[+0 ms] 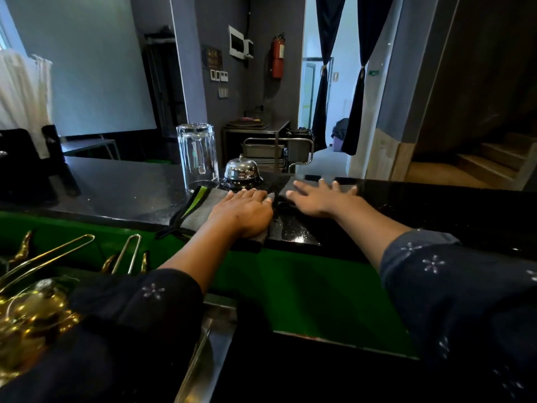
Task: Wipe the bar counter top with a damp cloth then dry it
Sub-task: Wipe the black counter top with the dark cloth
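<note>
Pressing two flat hands on one bar counter

Pressing down, the left hand (242, 212) lies fingers straight on one grey cloth (200, 212) atop the black counter (116, 184). The right hand (318, 197), fingers spread, rests flat on another cloth. At 11 o'clock of the left hand stand one upturned glass (198, 157) and one bell (241, 171).

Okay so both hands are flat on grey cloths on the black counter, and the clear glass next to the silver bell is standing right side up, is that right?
Not quite. The head view shows the tall clear drinking glass standing upside down, thick base up and rim on the glossy black counter top, left of the domed silver call bell. The rest holds: the left hand and the right hand each press flat on a grey cloth.
</note>
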Available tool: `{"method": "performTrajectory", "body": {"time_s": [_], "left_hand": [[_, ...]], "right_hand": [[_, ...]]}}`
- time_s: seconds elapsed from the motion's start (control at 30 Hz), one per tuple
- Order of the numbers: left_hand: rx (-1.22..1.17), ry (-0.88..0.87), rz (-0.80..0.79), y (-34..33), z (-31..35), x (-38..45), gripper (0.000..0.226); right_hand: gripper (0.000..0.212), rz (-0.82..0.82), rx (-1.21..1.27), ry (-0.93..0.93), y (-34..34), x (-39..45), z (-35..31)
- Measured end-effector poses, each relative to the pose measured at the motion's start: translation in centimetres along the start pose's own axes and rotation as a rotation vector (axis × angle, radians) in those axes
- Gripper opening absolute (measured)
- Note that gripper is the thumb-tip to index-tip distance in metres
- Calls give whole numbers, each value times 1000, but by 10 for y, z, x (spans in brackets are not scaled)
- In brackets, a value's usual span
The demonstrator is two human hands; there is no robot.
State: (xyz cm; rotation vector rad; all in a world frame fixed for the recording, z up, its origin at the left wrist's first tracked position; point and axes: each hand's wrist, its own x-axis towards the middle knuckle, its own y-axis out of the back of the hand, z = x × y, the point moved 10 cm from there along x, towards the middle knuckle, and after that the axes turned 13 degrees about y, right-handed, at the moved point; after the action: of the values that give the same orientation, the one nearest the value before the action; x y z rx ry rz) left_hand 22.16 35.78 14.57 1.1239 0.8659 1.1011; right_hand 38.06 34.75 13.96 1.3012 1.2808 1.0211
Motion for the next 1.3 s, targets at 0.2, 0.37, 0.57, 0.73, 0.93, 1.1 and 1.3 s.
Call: {"method": "performTrajectory", "body": {"time_s": [0.2, 0.37, 0.57, 0.73, 0.93, 1.1, 1.3], "left_hand": [[10, -5, -73, 4, -14, -9, 58], [59, -53, -59, 10, -27, -14, 55], [32, -35, -12, 11, -34, -9, 56], [39, -16, -11, 10, -36, -9, 58], [26, -32, 5, 10, -37, -8, 56], [19, -26, 39, 10, -37, -2, 57], [34, 0, 37, 10, -36, 2, 57]], "right_hand": [[66, -5, -36, 143, -12, -68, 12], [75, 9, -40, -48, 0, -92, 88], [68, 34, -22, -102, 3, -73, 51], [67, -17, -48, 135, -13, -53, -47], [61, -1, -47, 258, -11, -76, -17], [67, 26, -31, -1, 1, -39, 24], [67, 15, -16, 60, -10, -14, -46]]}}
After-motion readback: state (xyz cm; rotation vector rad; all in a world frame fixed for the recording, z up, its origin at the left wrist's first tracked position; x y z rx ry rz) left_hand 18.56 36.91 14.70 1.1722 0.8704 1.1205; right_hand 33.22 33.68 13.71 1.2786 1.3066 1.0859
